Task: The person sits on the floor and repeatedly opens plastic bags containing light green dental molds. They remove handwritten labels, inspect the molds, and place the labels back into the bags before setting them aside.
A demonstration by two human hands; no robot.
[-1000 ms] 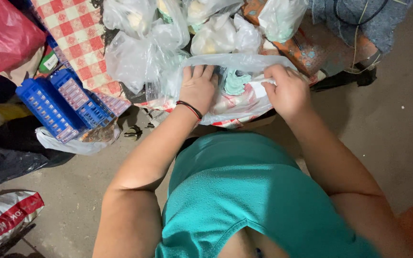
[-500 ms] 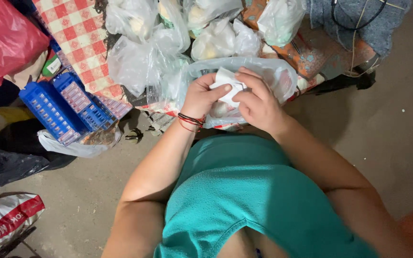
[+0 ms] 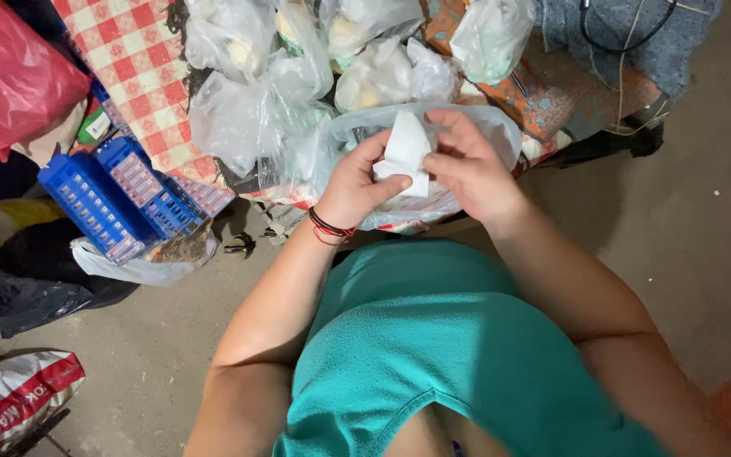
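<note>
Both hands meet over a low worktop (image 3: pixel 543 101) with a patterned orange cloth on it, and the floor (image 3: pixel 704 228) around it is bare grey concrete. A red and white checked cloth (image 3: pixel 141 63) lies on the left part. The left hand (image 3: pixel 357 182) and the right hand (image 3: pixel 467 165) are both closed on a small white folded piece (image 3: pixel 405 152), which looks like paper or thin plastic. The left thumb presses on its lower edge, and the right fingers pinch it from the other side. It is held up just above a clear plastic bag (image 3: pixel 501 135) that lies on the worktop. A red and black band (image 3: pixel 332 228) sits on the left wrist. More clear bags (image 3: pixel 239 118) with pale lumps in them are piled behind. Blue crates (image 3: pixel 103 203) stand on the floor at the left, with little packets in rows inside. A red bag (image 3: pixel 10 76) sits in the far left corner.
</note>
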